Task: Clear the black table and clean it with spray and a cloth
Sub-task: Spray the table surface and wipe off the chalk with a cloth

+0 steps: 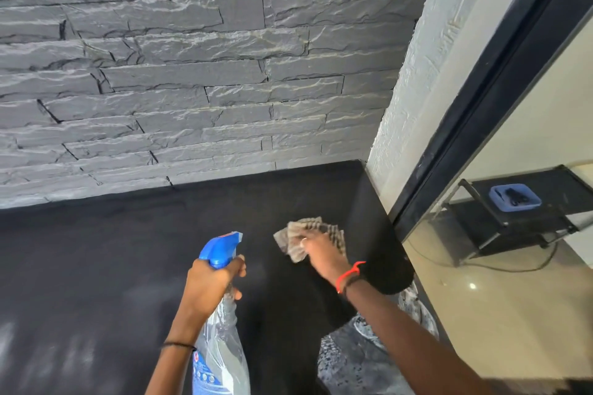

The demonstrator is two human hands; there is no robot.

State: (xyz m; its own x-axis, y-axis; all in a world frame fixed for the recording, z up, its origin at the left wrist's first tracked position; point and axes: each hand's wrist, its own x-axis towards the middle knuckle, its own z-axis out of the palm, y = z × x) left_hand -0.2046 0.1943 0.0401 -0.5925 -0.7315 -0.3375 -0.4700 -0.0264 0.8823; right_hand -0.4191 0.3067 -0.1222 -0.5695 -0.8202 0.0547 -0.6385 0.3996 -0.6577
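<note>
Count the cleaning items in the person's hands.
2: a spray bottle gripped by the left hand, and a cloth under the right hand on the black table. Nothing seems hidden.

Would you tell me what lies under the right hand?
A cloth, pressed onto the black table by the right hand; its edges show, its middle and the tabletop beneath are covered.

The table [128,266] is seen as matt black, with pale, hazy smears at its near left. The spray bottle [221,314] is topped in bright blue, its body clear, its label printed in blue, white and red. The cloth [308,234] is checked in grey and beige. A red thread [349,272] is worn at the right wrist, a black band [178,345] at the left. The far wall [192,74] is patterned in rough grey stone strips; a blue tray [515,197] is seen at the right on a black shelf [558,186].
</note>
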